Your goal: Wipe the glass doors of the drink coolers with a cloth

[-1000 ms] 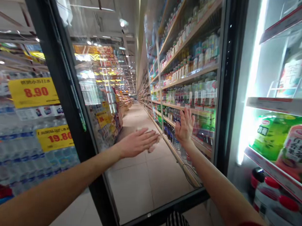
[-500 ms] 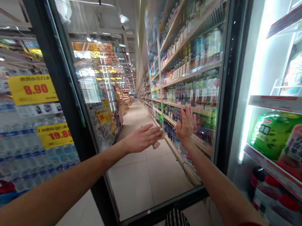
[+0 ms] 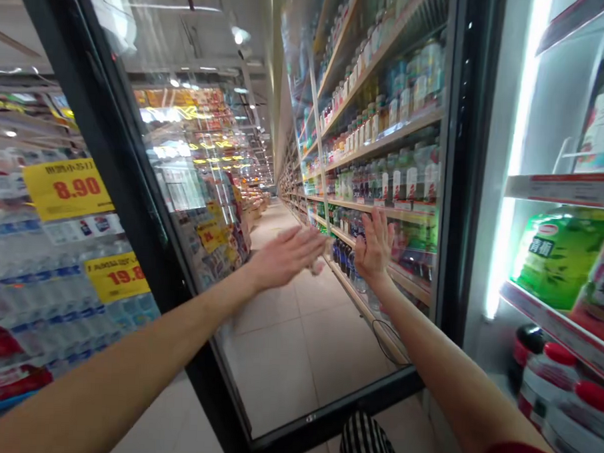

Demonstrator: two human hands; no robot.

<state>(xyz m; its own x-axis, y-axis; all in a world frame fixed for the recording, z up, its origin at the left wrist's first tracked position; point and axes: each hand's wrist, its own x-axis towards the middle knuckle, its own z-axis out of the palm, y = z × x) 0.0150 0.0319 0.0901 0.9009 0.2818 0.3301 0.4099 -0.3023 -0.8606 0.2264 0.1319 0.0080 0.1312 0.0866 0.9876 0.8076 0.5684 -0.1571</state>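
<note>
A glass cooler door (image 3: 271, 359) with a black frame stands swung open in front of me. My left hand (image 3: 285, 258) lies flat over the middle of the glass, its fingers stretched out and pointing right, slightly blurred. Past its fingertips shows a small pale patch; whether it is a cloth or the hand's reflection I cannot tell. To the right, my right hand (image 3: 375, 246) is raised with its palm against the pane and its fingers up and apart. Nothing shows in the right hand. Through or in the glass appear shelves of bottles (image 3: 369, 126) and an aisle.
The lit cooler on the right holds a green pack (image 3: 551, 254) on a shelf and red-capped jars (image 3: 558, 371) below. At left, bottled water packs (image 3: 39, 275) are stacked behind yellow price signs (image 3: 66, 188). A striped shoe or trouser leg (image 3: 368, 443) shows below the door.
My left hand has moved slightly up across the glass, still flat. My right hand stays raised on the pane. The view has shifted a little.
</note>
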